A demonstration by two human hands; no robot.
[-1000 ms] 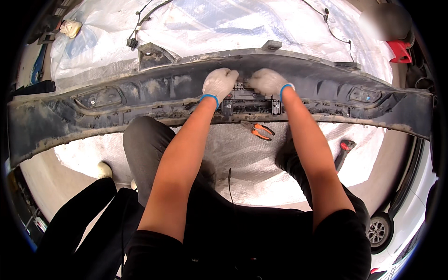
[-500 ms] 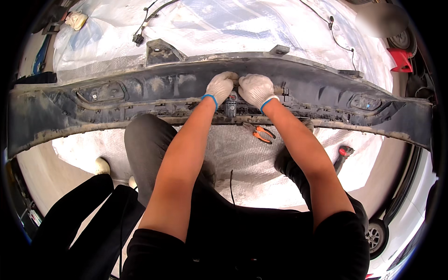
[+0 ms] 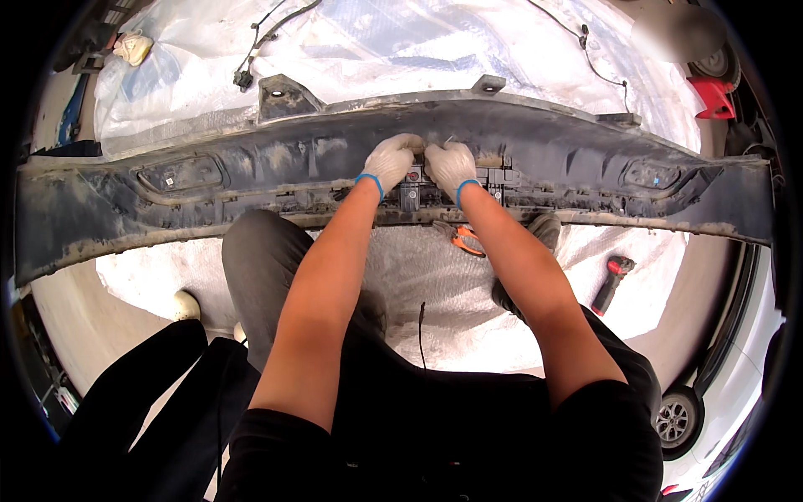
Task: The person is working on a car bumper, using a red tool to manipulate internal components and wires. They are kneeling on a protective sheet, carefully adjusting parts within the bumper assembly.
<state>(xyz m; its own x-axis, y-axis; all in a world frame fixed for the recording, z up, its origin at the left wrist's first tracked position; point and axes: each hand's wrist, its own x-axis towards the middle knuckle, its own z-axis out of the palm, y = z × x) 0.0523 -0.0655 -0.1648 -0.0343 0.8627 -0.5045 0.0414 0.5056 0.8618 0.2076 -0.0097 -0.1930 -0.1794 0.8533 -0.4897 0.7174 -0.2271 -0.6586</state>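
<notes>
A long, dirty black car bumper [image 3: 284, 159] lies across in front of me, its inner side facing up. Both my hands wear whitish knit gloves with blue cuffs and meet at the bumper's middle. My left hand [image 3: 391, 162] is closed, fingers curled beside a small black bracket [image 3: 410, 194]. Close by on the right, my right hand [image 3: 452, 167] is also closed, thumb side toward the left one. A thin, light sliver shows at its fingertips, too small to name. Whatever else sits between the fingers is hidden. Black clip strips [image 3: 499, 177] run along the bumper right of that hand.
Orange-handled pliers [image 3: 467, 241] lie just below the bumper by my right forearm. A red and black power tool [image 3: 613, 284] rests on the white sheet [image 3: 393, 284] at right. Wiring harnesses [image 3: 244, 77] lie beyond the bumper. A white car [image 3: 728, 385] stands at far right.
My right hand has shifted slightly left and turned, baring more of the clip strips. My left hand stays nearly in place, still closed. The view has tilted a little.
</notes>
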